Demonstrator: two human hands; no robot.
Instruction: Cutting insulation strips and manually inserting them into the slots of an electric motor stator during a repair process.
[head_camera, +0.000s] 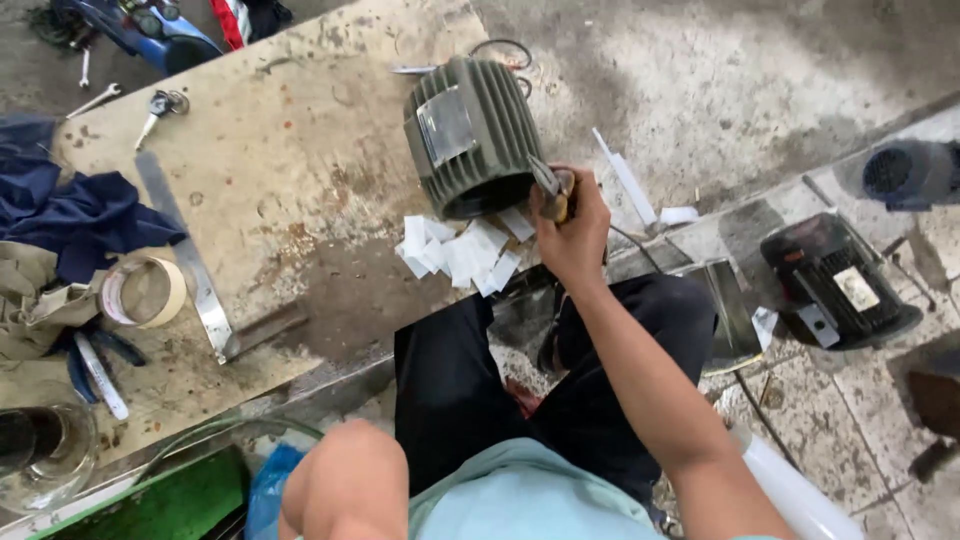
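The worn wooden desk (300, 200) carries a green ribbed electric motor housing (470, 135) lying on its side, open end toward the person. Below it lies a heap of white paper slips (455, 255). The right hand (572, 225) has its fingers closed around a small tool with a wooden handle (553, 190), at the housing's rim. The left hand is not visible
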